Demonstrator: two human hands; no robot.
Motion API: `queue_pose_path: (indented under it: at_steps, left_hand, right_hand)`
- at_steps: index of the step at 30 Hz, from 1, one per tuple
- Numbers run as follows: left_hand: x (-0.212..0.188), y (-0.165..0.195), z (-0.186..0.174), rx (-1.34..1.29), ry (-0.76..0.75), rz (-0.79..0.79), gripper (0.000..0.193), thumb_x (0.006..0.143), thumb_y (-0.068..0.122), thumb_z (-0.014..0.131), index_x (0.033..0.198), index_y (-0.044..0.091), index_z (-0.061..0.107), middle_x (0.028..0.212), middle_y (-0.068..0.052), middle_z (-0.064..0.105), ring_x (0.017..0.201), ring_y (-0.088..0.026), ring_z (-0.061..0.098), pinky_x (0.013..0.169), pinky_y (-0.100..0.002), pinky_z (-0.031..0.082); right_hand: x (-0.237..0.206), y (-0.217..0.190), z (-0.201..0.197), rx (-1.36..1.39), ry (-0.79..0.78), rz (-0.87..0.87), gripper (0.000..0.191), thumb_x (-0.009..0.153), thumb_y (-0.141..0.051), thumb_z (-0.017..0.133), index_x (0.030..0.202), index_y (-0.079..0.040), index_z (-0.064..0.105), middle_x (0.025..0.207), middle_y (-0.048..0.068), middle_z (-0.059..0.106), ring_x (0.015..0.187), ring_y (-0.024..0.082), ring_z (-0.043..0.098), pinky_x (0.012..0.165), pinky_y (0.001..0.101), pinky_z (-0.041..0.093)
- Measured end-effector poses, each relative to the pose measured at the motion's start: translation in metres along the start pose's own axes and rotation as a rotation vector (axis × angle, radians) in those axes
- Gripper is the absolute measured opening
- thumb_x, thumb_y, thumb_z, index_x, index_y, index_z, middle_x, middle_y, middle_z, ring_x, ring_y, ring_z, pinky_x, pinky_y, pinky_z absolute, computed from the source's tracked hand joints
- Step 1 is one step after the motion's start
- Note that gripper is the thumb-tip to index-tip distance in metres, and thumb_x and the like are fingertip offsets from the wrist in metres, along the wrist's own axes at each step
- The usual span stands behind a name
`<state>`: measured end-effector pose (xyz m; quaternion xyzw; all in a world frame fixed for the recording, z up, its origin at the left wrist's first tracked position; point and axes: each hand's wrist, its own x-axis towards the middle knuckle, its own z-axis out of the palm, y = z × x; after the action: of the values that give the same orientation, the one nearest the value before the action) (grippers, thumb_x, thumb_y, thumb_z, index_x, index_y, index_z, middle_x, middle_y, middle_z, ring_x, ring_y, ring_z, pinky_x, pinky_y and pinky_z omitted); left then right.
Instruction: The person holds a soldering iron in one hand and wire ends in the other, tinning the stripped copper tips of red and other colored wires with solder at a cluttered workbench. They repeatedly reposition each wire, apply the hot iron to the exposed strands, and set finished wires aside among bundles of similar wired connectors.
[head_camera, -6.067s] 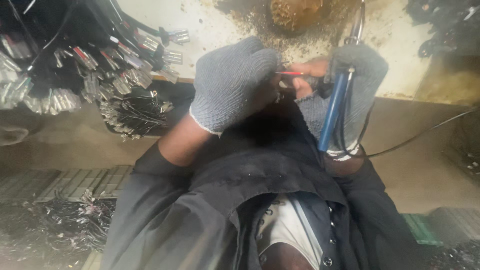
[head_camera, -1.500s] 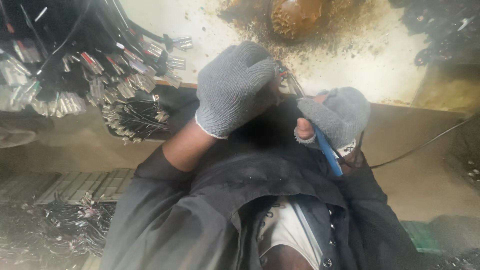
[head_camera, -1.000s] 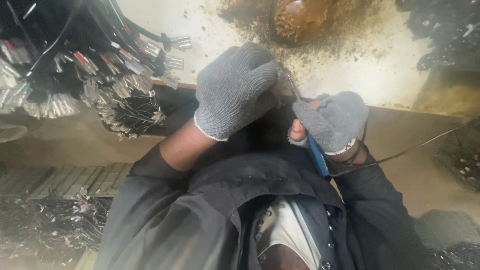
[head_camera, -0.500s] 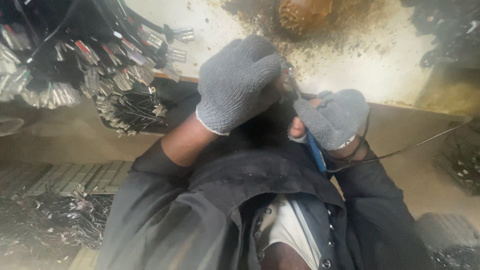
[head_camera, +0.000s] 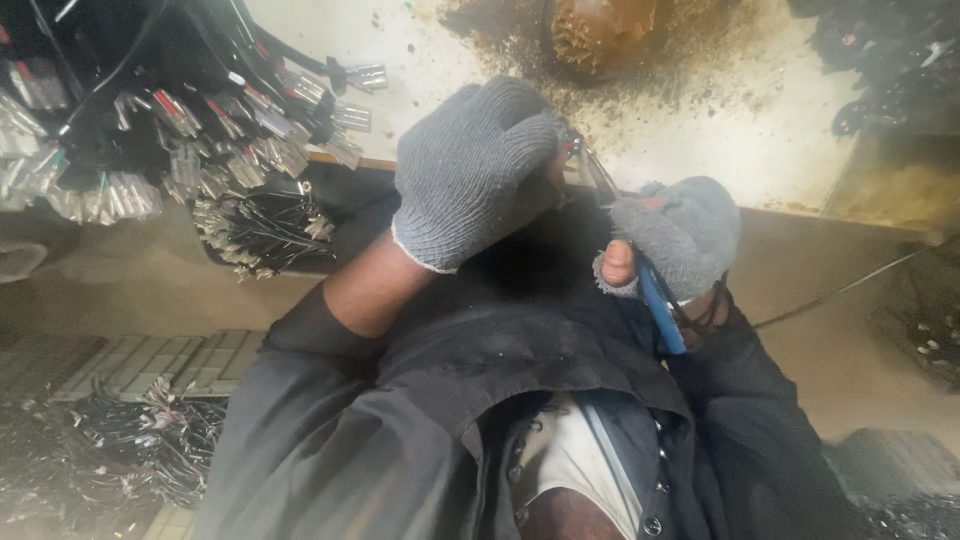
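Note:
Both hands wear grey knit gloves and meet at the edge of a stained white table (head_camera: 430, 50). My left hand (head_camera: 475, 165) is closed in a fist around a small metal part (head_camera: 573, 147) that only just shows at the fingers. My right hand (head_camera: 680, 235) grips a blue-handled tool (head_camera: 660, 310). Its thin metal tip (head_camera: 598, 175) slants up and left until it touches the part at my left fist. What else the fist holds is hidden.
Bundles of black cables with clear plastic connectors (head_camera: 200, 150) hang over the table's left end. A brown crusted lump (head_camera: 600, 30) sits in a rusty stain at the back. More black cables (head_camera: 120, 450) lie low on the left. A thin cord (head_camera: 850, 290) runs off to the right.
Six seconds ago the blue tool stood upright and a red piece showed between the hands. Now the tool is tilted with its tip at my left fist. The hands have barely shifted in the last second.

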<state>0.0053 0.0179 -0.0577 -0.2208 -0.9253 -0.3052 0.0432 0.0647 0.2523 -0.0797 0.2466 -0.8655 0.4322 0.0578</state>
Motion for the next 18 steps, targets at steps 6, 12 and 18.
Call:
queue_pose_path:
  at_steps: [6,12,18]
  left_hand:
    - [0.0,-0.004,0.003,-0.004,0.004,0.01,0.012,0.088,0.021,0.078,0.088,0.017,0.066,0.101,-0.002,0.064,0.084,-0.024,0.065,0.069,-0.038,0.052]
    - [-0.001,-0.004,0.004,0.004,0.005,0.017,0.013,0.088,0.022,0.078,0.088,0.017,0.066,0.101,-0.003,0.064,0.084,-0.025,0.065,0.069,-0.038,0.052]
    - [0.002,0.001,0.001,-0.001,0.043,0.009,0.011,0.084,0.016,0.077,0.085,0.017,0.066,0.097,-0.003,0.064,0.081,-0.024,0.065,0.066,-0.039,0.052]
  right_hand:
    - [-0.015,0.004,0.001,-0.024,-0.009,-0.004,0.023,0.096,-0.024,0.074,0.101,-0.002,0.071,0.085,0.008,0.066,0.077,0.026,0.064,0.07,0.0408,0.05]
    - [-0.013,0.008,0.005,-0.011,0.034,0.001,0.027,0.098,-0.029,0.073,0.105,-0.002,0.07,0.088,0.006,0.066,0.079,0.023,0.064,0.071,0.0378,0.05]
    - [-0.006,-0.019,-0.001,0.229,0.161,0.403,0.041,0.102,-0.043,0.071,0.111,-0.003,0.067,0.092,0.002,0.066,0.08,0.015,0.065,0.071,0.0308,0.05]
